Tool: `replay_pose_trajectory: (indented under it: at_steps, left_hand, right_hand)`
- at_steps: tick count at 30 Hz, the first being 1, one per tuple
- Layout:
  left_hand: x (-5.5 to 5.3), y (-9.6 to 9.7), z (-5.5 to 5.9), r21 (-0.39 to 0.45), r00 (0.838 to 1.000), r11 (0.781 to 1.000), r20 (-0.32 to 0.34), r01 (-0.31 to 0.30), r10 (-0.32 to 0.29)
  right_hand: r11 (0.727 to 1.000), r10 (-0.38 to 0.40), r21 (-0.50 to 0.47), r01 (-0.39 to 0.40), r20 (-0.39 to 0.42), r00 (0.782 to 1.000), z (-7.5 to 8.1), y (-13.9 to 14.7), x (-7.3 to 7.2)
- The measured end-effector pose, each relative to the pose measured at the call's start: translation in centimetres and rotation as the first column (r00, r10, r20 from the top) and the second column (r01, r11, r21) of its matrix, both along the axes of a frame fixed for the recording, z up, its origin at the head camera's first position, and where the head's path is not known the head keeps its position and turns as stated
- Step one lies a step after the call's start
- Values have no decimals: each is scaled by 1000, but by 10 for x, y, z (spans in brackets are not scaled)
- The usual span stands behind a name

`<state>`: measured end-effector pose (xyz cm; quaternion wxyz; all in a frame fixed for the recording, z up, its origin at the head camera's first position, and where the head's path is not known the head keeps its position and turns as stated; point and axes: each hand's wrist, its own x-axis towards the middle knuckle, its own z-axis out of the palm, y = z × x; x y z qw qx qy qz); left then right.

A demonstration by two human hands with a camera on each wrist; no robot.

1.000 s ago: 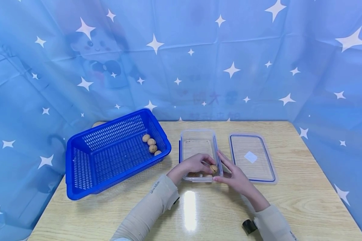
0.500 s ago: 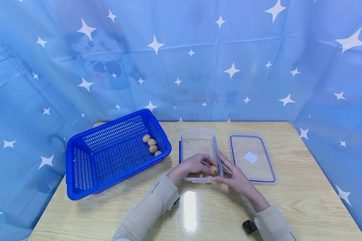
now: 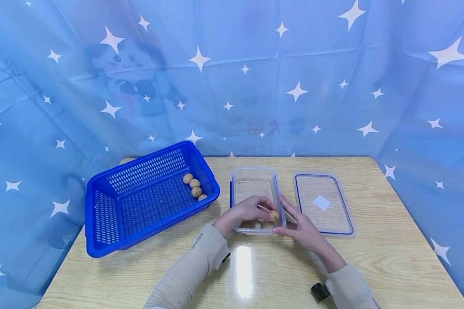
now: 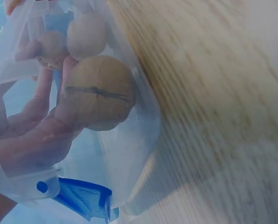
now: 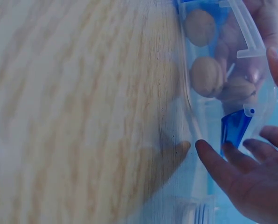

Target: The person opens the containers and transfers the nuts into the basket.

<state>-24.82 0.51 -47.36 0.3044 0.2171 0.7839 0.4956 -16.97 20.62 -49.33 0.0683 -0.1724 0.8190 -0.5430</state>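
In the head view, a clear plastic box stands without its lid mid-table. My left hand reaches into its near end and pinches a walnut between thumb and fingers, by the right wall. Under that hand, other walnuts lie on the box floor, partly hidden; the left wrist view shows one walnut with a dark seam through the plastic. My right hand rests against the near right corner of the box, fingers straight along the side wall and thumb at the near edge.
A blue plastic basket stands at the left, with several walnuts along its right end. Right of the box, a clear lid with a blue seal and a white label lies flat on the wooden table.
The walnut in my left hand has shifted very slightly upward in the head view. My right hand, the box, the basket and the lid stay where they were.
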Motion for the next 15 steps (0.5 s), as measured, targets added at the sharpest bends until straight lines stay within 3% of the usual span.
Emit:
replay_pose_trajectory:
  at_steps: [15]
  left_hand:
    - [-3,-9,14,24,999,999,-28,-25,26]
  right_hand:
    - [1000,8,1,-8,-7,1000,-1,1,0]
